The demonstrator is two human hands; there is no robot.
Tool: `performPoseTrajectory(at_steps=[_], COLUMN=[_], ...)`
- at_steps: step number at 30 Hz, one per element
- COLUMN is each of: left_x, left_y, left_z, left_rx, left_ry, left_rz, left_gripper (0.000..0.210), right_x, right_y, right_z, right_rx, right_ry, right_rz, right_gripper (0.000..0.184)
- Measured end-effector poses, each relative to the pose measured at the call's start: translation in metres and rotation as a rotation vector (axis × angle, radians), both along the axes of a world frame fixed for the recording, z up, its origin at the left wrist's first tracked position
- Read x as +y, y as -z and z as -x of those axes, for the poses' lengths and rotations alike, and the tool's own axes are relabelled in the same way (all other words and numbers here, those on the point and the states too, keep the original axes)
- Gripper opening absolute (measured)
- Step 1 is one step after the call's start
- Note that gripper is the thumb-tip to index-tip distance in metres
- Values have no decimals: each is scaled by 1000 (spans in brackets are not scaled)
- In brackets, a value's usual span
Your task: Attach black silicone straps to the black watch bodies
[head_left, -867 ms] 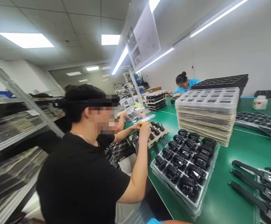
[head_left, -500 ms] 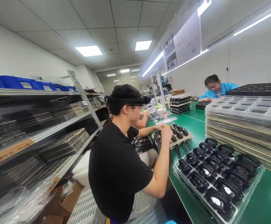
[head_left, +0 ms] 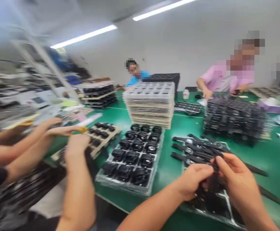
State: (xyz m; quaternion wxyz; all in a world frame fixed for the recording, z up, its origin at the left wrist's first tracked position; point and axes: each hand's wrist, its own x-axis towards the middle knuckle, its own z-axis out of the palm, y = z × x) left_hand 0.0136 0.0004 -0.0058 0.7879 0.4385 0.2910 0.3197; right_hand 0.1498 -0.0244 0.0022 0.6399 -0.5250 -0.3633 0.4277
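In the head view, my left hand (head_left: 195, 180) and my right hand (head_left: 238, 181) meet at the lower right, both closed on a black watch (head_left: 213, 179) with its strap between them. Fingers hide part of that watch. Below and behind them lies a clear tray (head_left: 229, 205) with several black watches (head_left: 197, 150), their straps stretched out flat past the tray's edges. To the left, a second clear tray (head_left: 152, 187) carries rows of black watches (head_left: 131, 157) with looped straps.
A tall stack of trays (head_left: 149, 106) stands behind the watch tray. Dark stacked trays (head_left: 233, 118) sit at the right. A co-worker's arms (head_left: 79, 179) reach over a beige tray (head_left: 106, 141) at the left. Other people sit across the green table (head_left: 169, 173).
The view has swung right and down, away from the co-worker in black. My two hands, the watch in them and the tray below have come into sight.
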Motion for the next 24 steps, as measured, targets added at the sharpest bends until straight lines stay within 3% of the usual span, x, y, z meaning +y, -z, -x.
performPoseTrajectory(at_steps=[4, 9, 19, 22, 24], left_x=[1, -4, -3, -4, -3], left_y=[5, 0, 4, 1, 0], left_z=[-11, -6, -6, -4, -1], left_rx=[-64, -28, -31, 91, 256], left_ry=[109, 140, 194, 118, -30], left_rz=[67, 100, 70, -121, -432], left_gripper=[53, 52, 53, 55, 47], right_x=[-3, 0, 3, 2, -2], right_y=[0, -4, -12, -15, -16], right_z=[-12, -15, -17, -17, -17], right_rx=[93, 94, 55, 7, -66], right_ry=[41, 68, 110, 106, 109], right_rz=[-17, -45, -60, -71, -110], right_gripper=[33, 30, 29, 28, 26])
